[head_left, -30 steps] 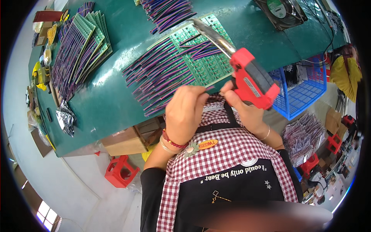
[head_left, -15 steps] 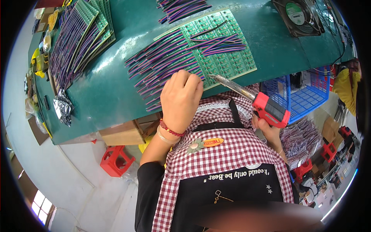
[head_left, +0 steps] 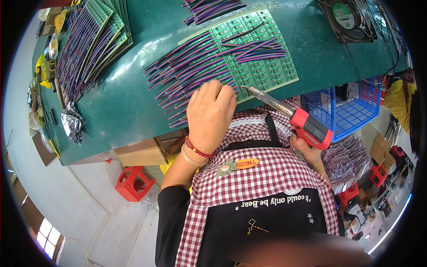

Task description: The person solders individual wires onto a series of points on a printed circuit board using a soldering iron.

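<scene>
A green circuit board panel (head_left: 262, 66) lies on the table, with rows of multicoloured wires (head_left: 187, 71) running off its left side. Several loose wires (head_left: 260, 51) rest across its upper middle. My left hand (head_left: 209, 113) is closed at the panel's near edge, its fingers curled around the end of a wire; the fingertips are mostly hidden. In my right hand (head_left: 307, 149) is a soldering iron (head_left: 309, 127) with a red and black body, gripped from below. Its metal tip points left and reaches the panel's near edge, just right of my left fingers.
Wired panels (head_left: 95, 44) are stacked at the far left, near crumpled foil (head_left: 72, 122). More wires (head_left: 213, 10) lie behind the panel. A fan (head_left: 346, 20) stands at the far right. Beside the table are a blue basket (head_left: 356, 118) and a red stool (head_left: 134, 183).
The whole view has shifted slightly. My left hand stays at the panel's edge, and the soldering iron's body has dropped a little while its tip keeps nearly the same place.
</scene>
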A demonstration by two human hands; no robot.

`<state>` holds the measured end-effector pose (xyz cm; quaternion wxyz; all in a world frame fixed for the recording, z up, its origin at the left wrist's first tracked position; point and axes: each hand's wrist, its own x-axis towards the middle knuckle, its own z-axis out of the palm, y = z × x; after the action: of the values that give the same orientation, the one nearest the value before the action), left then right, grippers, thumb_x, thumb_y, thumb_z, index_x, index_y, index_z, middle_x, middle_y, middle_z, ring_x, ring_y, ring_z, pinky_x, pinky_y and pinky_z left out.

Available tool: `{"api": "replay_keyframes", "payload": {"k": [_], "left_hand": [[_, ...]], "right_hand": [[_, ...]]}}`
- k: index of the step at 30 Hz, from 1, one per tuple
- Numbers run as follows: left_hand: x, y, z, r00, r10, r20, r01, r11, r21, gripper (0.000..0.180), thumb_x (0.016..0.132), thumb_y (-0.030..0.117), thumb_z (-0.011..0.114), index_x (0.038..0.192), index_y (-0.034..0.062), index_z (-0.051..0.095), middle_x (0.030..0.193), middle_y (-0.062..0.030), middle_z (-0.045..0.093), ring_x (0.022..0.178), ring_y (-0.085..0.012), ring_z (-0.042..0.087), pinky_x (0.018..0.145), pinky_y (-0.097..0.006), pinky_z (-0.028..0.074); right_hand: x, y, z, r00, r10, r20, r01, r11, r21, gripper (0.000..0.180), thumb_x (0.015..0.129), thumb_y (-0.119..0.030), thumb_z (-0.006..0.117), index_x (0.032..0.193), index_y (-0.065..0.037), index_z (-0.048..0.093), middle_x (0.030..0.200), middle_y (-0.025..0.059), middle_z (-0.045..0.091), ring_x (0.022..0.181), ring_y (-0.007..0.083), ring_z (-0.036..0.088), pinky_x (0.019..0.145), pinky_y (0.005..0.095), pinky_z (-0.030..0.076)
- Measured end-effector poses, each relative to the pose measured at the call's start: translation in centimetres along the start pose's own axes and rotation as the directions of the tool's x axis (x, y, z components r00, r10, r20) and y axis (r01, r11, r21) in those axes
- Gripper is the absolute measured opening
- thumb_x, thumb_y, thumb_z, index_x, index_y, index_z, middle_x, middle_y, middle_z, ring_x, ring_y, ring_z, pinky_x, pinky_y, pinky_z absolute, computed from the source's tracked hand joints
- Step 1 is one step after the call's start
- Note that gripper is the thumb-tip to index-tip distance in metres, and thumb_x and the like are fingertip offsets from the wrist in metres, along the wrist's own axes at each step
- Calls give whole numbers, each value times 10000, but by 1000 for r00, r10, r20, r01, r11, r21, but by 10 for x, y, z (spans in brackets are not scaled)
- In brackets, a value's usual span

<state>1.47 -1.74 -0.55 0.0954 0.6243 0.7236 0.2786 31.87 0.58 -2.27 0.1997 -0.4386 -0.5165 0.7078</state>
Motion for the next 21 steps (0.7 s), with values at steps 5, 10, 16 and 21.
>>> {"api": "replay_keyframes", "payload": {"k": [5,10,16,21], "left_hand": [[1,-1,-1,1000,-1,5,1,1000,-14,145,729,5,695,762,46,559,756,-78,540,697,-262,573,623,-363,457],[1,-3,-3,999,-18,26,19,998,-63,126,738,10,690,779,42,575,762,-81,549,702,-267,579,623,-363,462],[0,1,-6,999,-31,-13,30,997,-71,116,773,47,708,804,57,596,760,-69,585,697,-254,583,631,-352,441],[0,4,-6,1000,-6,3,6,1000,-9,112,786,71,713,815,72,604,759,-48,599,690,-232,580,618,-344,419]], "right_hand": [[2,-1,3,997,-62,-34,58,992,-111,161,830,-130,725,924,-6,681,762,56,672,674,160,642,659,294,502],[1,-1,1,998,-62,-33,56,987,-149,149,820,-121,728,911,-11,688,754,59,675,666,163,646,656,298,505],[-4,4,-1,996,-85,-38,80,990,-116,163,837,-121,720,938,-2,673,778,57,670,681,153,634,650,295,500],[-6,2,-2,1000,-13,-9,14,988,155,221,884,-157,696,1010,15,637,806,53,639,713,131,599,661,285,493]]}}
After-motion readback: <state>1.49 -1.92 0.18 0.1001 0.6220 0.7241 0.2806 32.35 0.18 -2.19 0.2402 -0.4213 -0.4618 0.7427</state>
